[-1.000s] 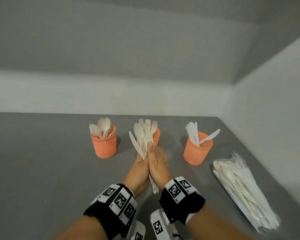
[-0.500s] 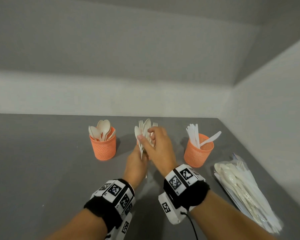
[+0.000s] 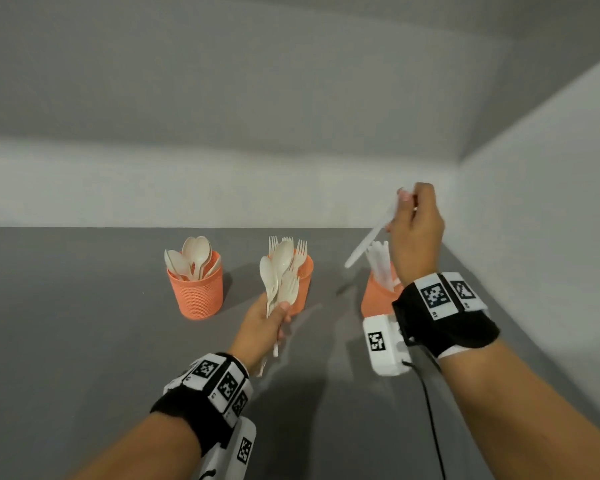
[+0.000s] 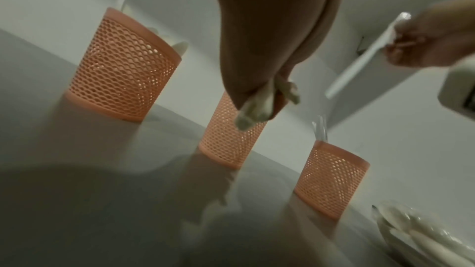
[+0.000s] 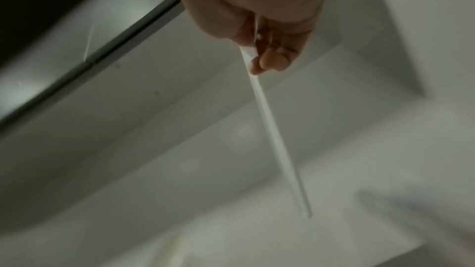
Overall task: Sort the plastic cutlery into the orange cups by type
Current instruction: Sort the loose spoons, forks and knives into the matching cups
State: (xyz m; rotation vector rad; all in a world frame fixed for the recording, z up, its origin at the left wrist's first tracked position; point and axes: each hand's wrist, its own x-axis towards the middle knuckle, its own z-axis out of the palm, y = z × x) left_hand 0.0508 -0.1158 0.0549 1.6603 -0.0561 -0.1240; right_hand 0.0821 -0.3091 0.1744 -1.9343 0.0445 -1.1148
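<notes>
Three orange mesh cups stand in a row on the grey table. The left cup (image 3: 197, 289) (image 4: 120, 64) holds spoons, the middle cup (image 3: 303, 282) (image 4: 228, 139) forks, the right cup (image 3: 378, 296) (image 4: 331, 178) knives. My left hand (image 3: 264, 327) grips a bundle of spoons and forks (image 3: 279, 271) upright in front of the middle cup. My right hand (image 3: 414, 230) (image 5: 259, 33) pinches a white knife (image 3: 368, 242) (image 5: 275, 135) (image 4: 359, 60) raised above the right cup, its free end slanting down to the left.
A clear bag of unsorted cutlery (image 4: 426, 237) lies on the table right of the knife cup. A white wall runs close along the table's right side, another along the back. Bare grey table (image 3: 84, 341) stretches to the left.
My right hand drew one knife out of the bundle and carried it up and right, over the knife cup. The left hand keeps the rest of the bundle near the middle cup.
</notes>
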